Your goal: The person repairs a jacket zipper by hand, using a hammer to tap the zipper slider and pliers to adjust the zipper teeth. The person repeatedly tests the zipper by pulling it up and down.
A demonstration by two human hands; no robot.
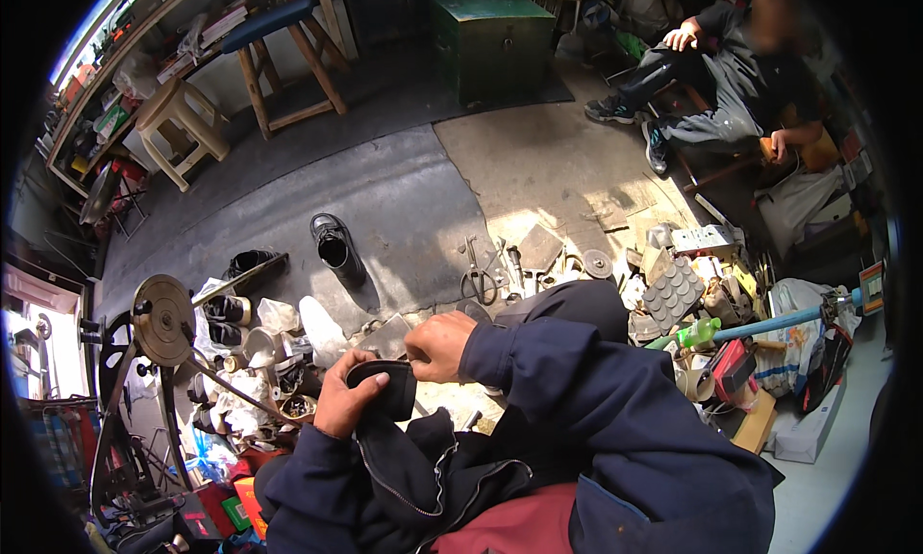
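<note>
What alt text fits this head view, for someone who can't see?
A person's left hand grips black material, the closed right hand at its edge. A black shoe stands on the floor beyond, a round wheel is at left, and another person sits at upper right.

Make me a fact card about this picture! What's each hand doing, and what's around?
Left hand: holding a black piece
Right hand: curled at its edge, grip unclear
Floor: black shoe, upright
Seats: blue-topped stool, beige stool
Left side: round brown wheel
Upper right: another person, sitting
</note>
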